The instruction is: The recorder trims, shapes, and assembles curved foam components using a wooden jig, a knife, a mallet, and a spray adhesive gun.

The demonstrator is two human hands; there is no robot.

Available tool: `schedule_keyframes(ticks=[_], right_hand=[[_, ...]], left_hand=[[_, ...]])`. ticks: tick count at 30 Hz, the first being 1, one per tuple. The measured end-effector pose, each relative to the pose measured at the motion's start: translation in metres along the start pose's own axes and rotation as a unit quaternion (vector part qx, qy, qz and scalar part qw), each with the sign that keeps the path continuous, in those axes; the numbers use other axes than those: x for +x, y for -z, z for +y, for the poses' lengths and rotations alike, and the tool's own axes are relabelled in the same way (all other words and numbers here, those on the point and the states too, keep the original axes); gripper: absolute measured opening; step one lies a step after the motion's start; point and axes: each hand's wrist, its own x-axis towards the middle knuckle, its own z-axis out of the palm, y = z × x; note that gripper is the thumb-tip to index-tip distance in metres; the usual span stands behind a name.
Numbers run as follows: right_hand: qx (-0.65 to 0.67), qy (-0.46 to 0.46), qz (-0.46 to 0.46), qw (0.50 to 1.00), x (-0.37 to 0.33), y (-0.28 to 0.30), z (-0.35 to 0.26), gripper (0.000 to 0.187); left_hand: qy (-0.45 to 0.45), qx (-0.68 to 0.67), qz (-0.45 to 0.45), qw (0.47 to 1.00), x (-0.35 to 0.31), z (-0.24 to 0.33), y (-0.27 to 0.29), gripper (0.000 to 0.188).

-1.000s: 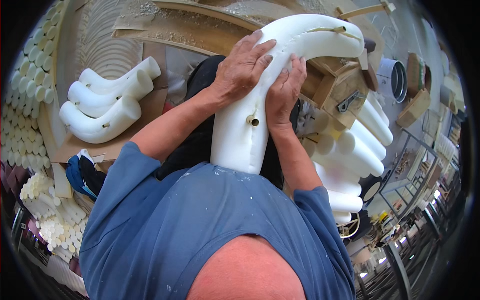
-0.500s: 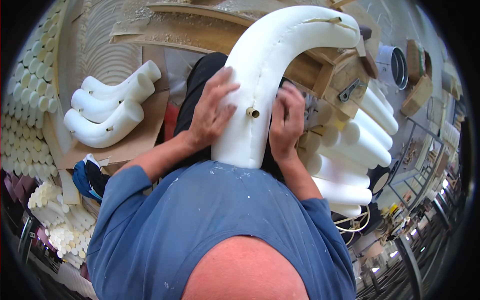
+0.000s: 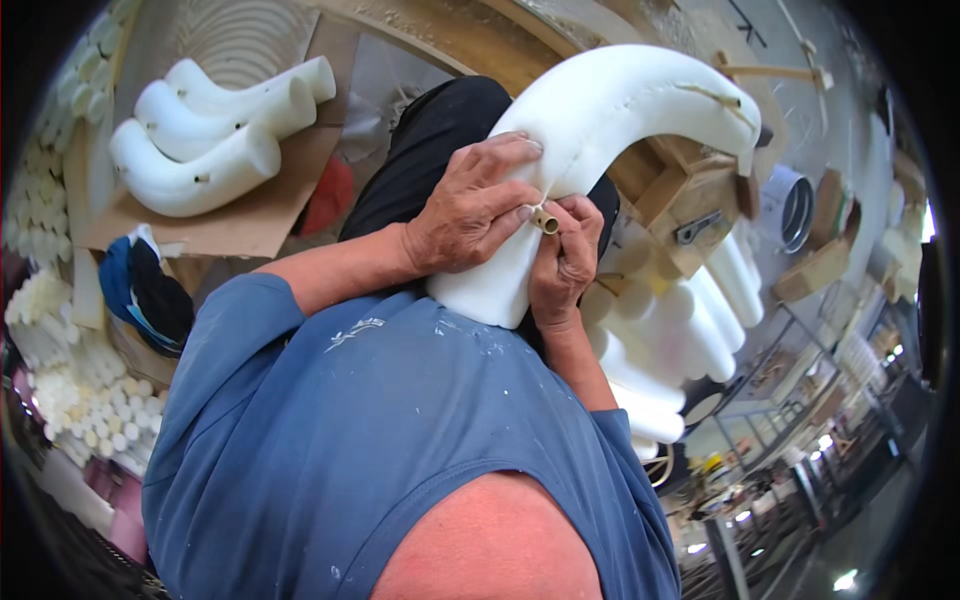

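A large curved white foam piece (image 3: 610, 110), shaped like a bent pipe, stands with its lower end against my chest. My left hand (image 3: 470, 215) wraps over its left side with the fingers pressed into the foam. My right hand (image 3: 565, 265) is closed on its right side, fingertips pinching at a small tan tube stub (image 3: 543, 219) that sticks out of the foam between both hands. The upper end of the piece arches to the right over a wooden jig (image 3: 700, 215).
Three similar curved white foam pieces (image 3: 200, 130) lie on a brown cardboard sheet (image 3: 250, 215) at the upper left. More white foam cylinders (image 3: 670, 340) are stacked at the right, small ones (image 3: 90, 400) at the lower left. A metal duct (image 3: 795, 205) stands at the right.
The foam piece has been pulled closer and lower against my chest. My left hand slid down from its top to its side; my right fingers closed around the tube stub.
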Motion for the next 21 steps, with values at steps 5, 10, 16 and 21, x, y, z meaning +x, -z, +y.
schedule_keyframes(ticks=[5, 10, 16, 21], right_hand=[[0.053, -0.109, -0.040, 0.992, 0.002, 0.024, -0.016, 0.027], [0.261, -0.184, 0.037, 0.947, -0.018, 0.030, -0.024, 0.040], [0.061, -0.127, 0.066, 0.988, -0.030, 0.006, -0.044, 0.018], [0.044, -0.112, 0.012, 0.993, -0.017, 0.017, -0.040, 0.023]], left_hand=[[0.012, -0.064, 0.041, 0.997, -0.011, -0.003, 0.006, 0.019], [0.081, -0.290, 0.087, 0.950, -0.021, -0.003, 0.006, 0.031], [0.036, -0.064, 0.067, 0.995, -0.030, 0.015, 0.003, 0.026], [0.007, -0.044, 0.045, 0.998, -0.022, 0.010, 0.008, 0.024]])
